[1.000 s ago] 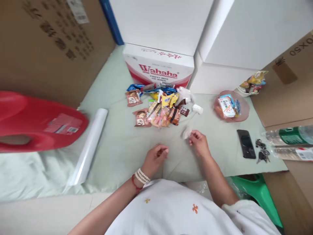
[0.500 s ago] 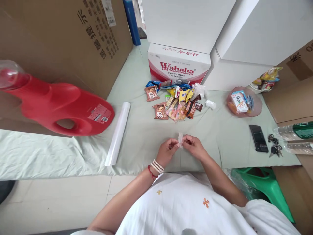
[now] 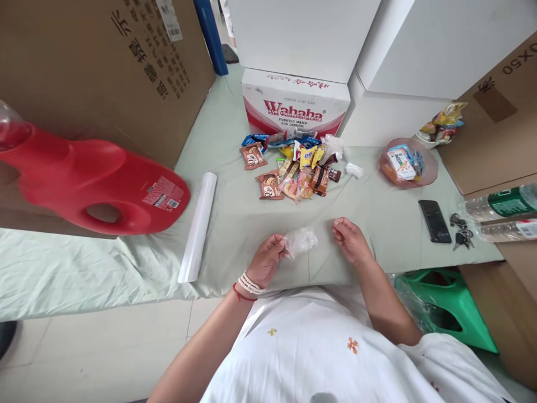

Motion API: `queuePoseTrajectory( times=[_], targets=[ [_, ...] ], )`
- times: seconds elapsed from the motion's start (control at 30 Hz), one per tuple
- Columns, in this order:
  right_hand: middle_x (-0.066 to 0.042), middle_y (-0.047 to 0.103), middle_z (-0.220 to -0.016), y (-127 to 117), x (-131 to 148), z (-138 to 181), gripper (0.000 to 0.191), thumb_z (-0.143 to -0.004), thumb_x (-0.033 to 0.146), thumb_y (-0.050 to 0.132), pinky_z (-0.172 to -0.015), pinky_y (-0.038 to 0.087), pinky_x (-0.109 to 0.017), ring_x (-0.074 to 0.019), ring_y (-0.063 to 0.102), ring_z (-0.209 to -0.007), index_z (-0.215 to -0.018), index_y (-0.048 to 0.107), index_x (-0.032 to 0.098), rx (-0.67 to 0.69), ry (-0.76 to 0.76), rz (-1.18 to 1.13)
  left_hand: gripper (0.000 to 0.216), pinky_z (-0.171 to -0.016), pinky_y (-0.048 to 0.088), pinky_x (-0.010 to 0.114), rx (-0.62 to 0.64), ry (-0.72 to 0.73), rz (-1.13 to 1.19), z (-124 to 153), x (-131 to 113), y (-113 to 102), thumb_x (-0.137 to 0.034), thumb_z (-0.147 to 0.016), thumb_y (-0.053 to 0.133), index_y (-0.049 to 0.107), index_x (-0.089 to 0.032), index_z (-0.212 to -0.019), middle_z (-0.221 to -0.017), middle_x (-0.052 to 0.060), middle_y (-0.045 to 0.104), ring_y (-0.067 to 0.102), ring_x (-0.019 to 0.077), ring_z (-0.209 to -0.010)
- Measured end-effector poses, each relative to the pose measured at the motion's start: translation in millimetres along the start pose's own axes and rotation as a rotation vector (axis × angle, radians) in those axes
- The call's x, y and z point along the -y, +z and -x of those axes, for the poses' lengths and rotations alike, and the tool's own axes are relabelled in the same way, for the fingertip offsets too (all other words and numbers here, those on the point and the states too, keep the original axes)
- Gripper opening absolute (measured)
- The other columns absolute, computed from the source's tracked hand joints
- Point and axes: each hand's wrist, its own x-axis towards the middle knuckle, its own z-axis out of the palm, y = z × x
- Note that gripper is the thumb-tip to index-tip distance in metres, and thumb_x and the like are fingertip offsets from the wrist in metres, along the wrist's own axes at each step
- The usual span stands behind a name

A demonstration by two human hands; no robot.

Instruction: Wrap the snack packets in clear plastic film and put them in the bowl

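Note:
My left hand (image 3: 268, 258) pinches one end of a clear plastic bag (image 3: 301, 240) stretched out over the pale green cloth (image 3: 235, 224). Opposite it, my right hand (image 3: 349, 239) is curled with pinched fingers at the bag's other side; whether it grips the film I cannot tell. Beyond my hands lies a pile of snack packets (image 3: 289, 168) in front of a red and white Wahaha box (image 3: 293, 109). A small white wrapped piece (image 3: 353, 169) sits beside the pile.
A red jug (image 3: 92, 184) lies on its side at the left, with a roll of clear film (image 3: 198, 225) next to it. A pink plate of snacks (image 3: 408, 163), a black phone (image 3: 434, 220), keys (image 3: 460, 237) and two bottles (image 3: 499, 204) are at the right. A green stool (image 3: 448, 308) stands below.
My hands have drawn apart, and the small crumpled plastic piece held between them has opened out into a wider bag. The view shifted slightly.

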Motion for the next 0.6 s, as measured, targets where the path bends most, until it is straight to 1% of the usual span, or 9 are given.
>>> queuePoseTrajectory(
  times=[0.07,0.1,0.17,0.23,0.3,0.37,0.47,0.53,0.6],
  targets=[
    [0.006,0.040,-0.062,7,-6,11,0.037,-0.079,0.053,0.074,-0.049,0.024,-0.024,-0.0092,0.030,-0.054,-0.076,0.054,0.022,-0.062,-0.102,0.111,0.040,-0.069,0.044,0.026,-0.020,0.050,-0.065,1,3,5,-0.053,-0.074,0.083,0.063,-0.019,-0.080,-0.075,-0.002,0.057,0.051,0.0119,-0.071],
    [0.006,0.040,-0.062,12,-9,17,0.038,-0.083,0.056,0.071,-0.050,0.026,-0.024,-0.0099,0.031,-0.054,-0.077,0.055,0.023,-0.032,-0.127,0.168,0.040,-0.070,0.044,0.026,-0.031,0.084,-0.120,1,4,9,-0.054,-0.075,0.083,0.063,-0.019,-0.079,-0.075,-0.002,0.058,0.051,0.0123,-0.072],
    [0.004,0.050,-0.068,27,-16,28,0.039,-0.084,0.060,0.069,-0.054,0.032,-0.025,-0.0114,0.040,-0.060,-0.083,0.060,0.022,0.111,-0.148,0.263,0.039,-0.072,0.044,0.027,-0.034,0.145,-0.238,1,6,15,-0.054,-0.076,0.081,0.065,-0.018,-0.078,-0.075,-0.001,0.059,0.052,0.0132,-0.073],
    [0.001,0.058,-0.077,43,-21,33,0.042,-0.080,0.061,0.075,-0.060,0.037,-0.025,-0.0125,0.047,-0.067,-0.088,0.063,0.022,0.256,-0.148,0.295,0.038,-0.074,0.044,0.027,-0.024,0.190,-0.321,2,7,20,-0.052,-0.076,0.082,0.067,-0.018,-0.078,-0.081,0.000,0.062,0.054,0.0141,-0.077],
    [0.002,0.058,-0.075,52,-23,31,0.044,-0.075,0.060,0.079,-0.059,0.037,-0.025,-0.0119,0.046,-0.066,-0.084,0.063,0.021,0.318,-0.113,0.239,0.036,-0.074,0.044,0.027,-0.043,0.208,-0.349,3,7,21,-0.050,-0.075,0.083,0.068,-0.018,-0.077,-0.082,0.001,0.062,0.055,0.0139,-0.077],
    [0.004,0.050,-0.066,50,-20,24,0.045,-0.074,0.062,0.079,-0.055,0.033,-0.025,-0.0104,0.040,-0.059,-0.078,0.060,0.021,0.300,-0.059,0.150,0.036,-0.072,0.044,0.026,-0.105,0.193,-0.317,3,6,18,-0.050,-0.074,0.083,0.067,-0.018,-0.076,-0.077,-0.001,0.060,0.053,0.0129,-0.073],
    [0.006,0.044,-0.062,35,-14,15,0.047,-0.070,0.062,0.081,-0.051,0.029,-0.024,-0.0093,0.034,-0.055,-0.075,0.058,0.021,0.206,-0.040,0.068,0.039,-0.068,0.042,0.026,-0.202,0.145,-0.228,4,4,10,-0.052,-0.070,0.085,0.066,-0.019,-0.077,-0.069,-0.003,0.057,0.051,0.0121,-0.068],
    [0.005,0.046,-0.064,27,-11,14,0.049,-0.069,0.064,0.081,-0.049,0.028,-0.024,-0.0089,0.034,-0.055,-0.075,0.057,0.021,0.177,-0.015,0.054,0.039,-0.068,0.042,0.026,-0.221,0.150,-0.211,5,4,8,-0.051,-0.068,0.086,0.066,-0.019,-0.076,-0.071,-0.002,0.058,0.051,0.0118,-0.068],
    [0.003,0.053,-0.070,27,-12,18,0.052,-0.070,0.069,0.078,-0.046,0.025,-0.023,-0.0089,0.037,-0.056,-0.080,0.060,0.021,0.211,0.049,0.063,0.036,-0.069,0.043,0.026,-0.186,0.186,-0.241,6,5,12,-0.047,-0.069,0.087,0.066,-0.019,-0.073,-0.076,-0.001,0.060,0.052,0.0118,-0.070]
  ],
)
